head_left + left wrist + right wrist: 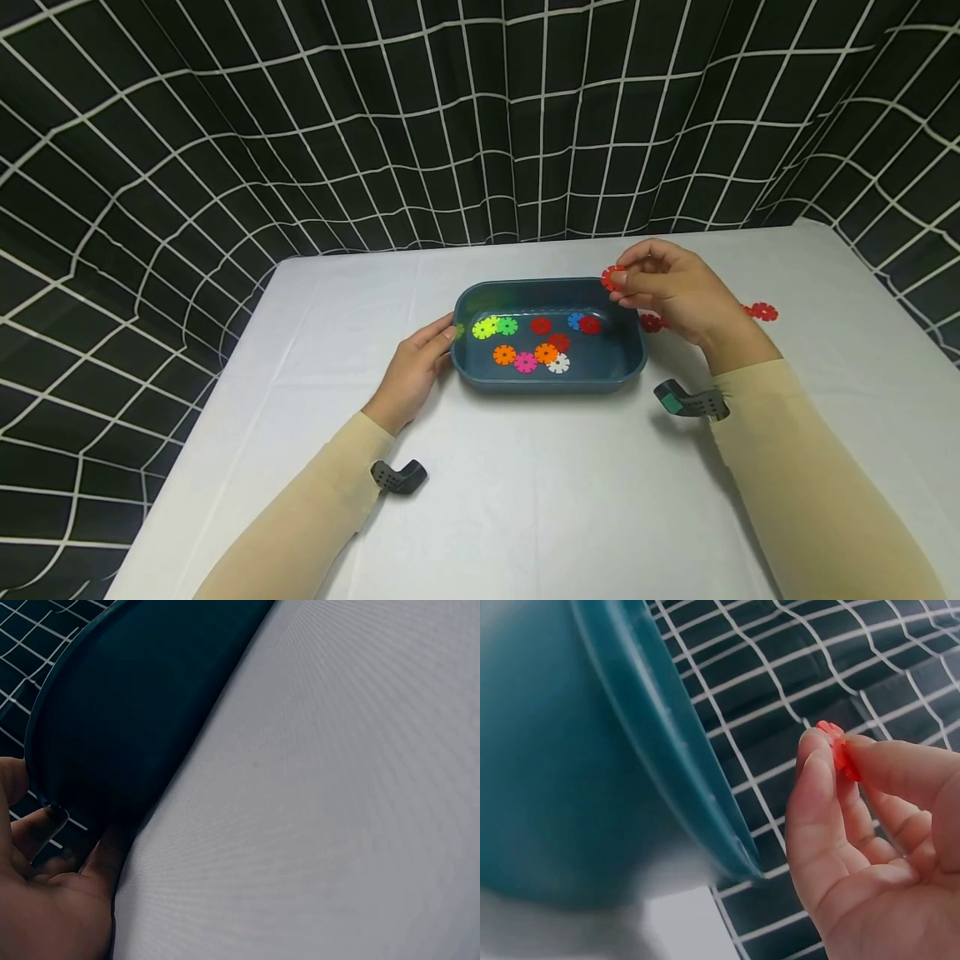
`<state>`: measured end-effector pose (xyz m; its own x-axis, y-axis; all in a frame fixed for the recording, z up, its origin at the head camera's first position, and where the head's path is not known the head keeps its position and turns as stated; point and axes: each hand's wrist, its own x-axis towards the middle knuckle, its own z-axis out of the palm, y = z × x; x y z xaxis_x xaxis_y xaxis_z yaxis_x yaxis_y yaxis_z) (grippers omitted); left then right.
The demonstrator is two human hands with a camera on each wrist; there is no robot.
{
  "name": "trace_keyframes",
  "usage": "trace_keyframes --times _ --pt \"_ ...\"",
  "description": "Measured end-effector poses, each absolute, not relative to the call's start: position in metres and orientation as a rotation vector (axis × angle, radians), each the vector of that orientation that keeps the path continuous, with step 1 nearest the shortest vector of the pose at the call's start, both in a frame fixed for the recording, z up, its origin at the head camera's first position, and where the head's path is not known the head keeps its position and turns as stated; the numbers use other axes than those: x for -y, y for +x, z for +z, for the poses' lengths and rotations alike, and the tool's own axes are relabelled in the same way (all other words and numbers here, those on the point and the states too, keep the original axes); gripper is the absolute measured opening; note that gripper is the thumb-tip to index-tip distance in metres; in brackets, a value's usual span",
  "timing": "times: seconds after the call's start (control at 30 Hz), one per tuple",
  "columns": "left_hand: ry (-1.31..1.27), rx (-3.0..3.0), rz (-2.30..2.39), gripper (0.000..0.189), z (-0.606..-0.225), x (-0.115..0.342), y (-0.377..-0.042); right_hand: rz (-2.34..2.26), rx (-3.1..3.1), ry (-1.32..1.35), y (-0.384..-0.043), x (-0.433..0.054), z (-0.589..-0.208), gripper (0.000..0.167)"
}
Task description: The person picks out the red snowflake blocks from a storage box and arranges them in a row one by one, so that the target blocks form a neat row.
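A black curtain point(420, 125) with a white grid hangs behind and to both sides of a table spread with white cloth point(540, 492). On the cloth stands a dark teal tub point(547, 387), upright, with flat notched discs lying in it: yellow-green discs point(485, 327) beside a green disc point(507, 326) toward the left, a blue disc point(575, 321) partly under a red one toward the right, more red discs point(541, 326) near the middle, and orange discs point(505, 355), a pink disc point(526, 362) and a white disc point(558, 364) nearer the front. The left hand point(412, 371) holds the tub's left end, thumb at the rim and fingers against the outside. The right hand point(675, 292) pinches a red notched disc point(607, 277) between thumb and fingertips, raised by the tub's far right corner; the right wrist view shows that disc nearly edge-on, apart from the rim. More red pieces point(764, 312) lie on the cloth right of the tub, partly hidden by the right hand. Both arms wear beige sleeves point(810, 475) and dark wrist devices point(399, 477).
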<state>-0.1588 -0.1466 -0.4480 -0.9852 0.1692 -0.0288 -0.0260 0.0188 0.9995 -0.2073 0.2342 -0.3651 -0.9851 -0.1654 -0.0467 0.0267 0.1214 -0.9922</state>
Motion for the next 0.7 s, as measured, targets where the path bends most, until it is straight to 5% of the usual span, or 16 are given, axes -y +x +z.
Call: trace_keyframes --times 0.3,0.7 --pt "0.149 -2.126 2.104 0.055 -0.447 0.147 -0.159 -2.137 -2.216 -0.084 -0.213 -0.272 -0.37 0.02" --pt "0.14 -2.128 2.1 0.056 -0.447 0.147 -0.158 -2.325 -2.051 0.176 -0.215 -0.324 -0.377 0.032"
